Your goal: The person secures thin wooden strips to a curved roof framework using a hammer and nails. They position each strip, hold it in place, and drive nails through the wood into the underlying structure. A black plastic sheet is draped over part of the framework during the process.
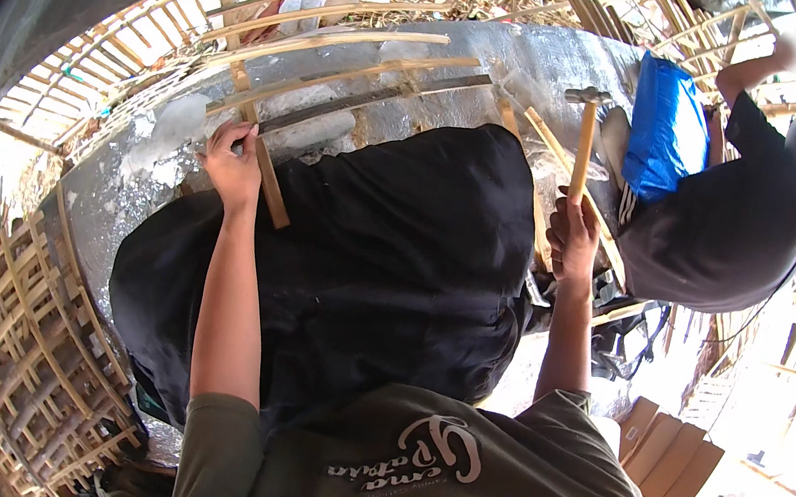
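Note:
My right hand (pixel 572 239) is wrapped round the wooden handle of a hammer (pixel 583 157), which stands upright with its metal head at the top. My left hand (pixel 232 164) is closed in a pinch where the slats cross. Whatever sits between its fingertips is too small to make out. Beside that hand, a bamboo crosspiece (pixel 270 178) runs down onto the black cloth over my lap (pixel 372 215). A dark slat (pixel 378 97) stretches right from near the fingertips, and a lighter bamboo slat (pixel 359 83) lies just beyond it.
At the right sits another person in black (pixel 712 230), a blue plastic bag (pixel 665 128) in front of them. A grey sheet (pixel 535 50) covers the ground. Woven bamboo lattice (pixel 31 361) stands at the left. Long bamboo strips (pixel 582 187) lie near my right hand; brown cardboard (pixel 667 455) is behind it.

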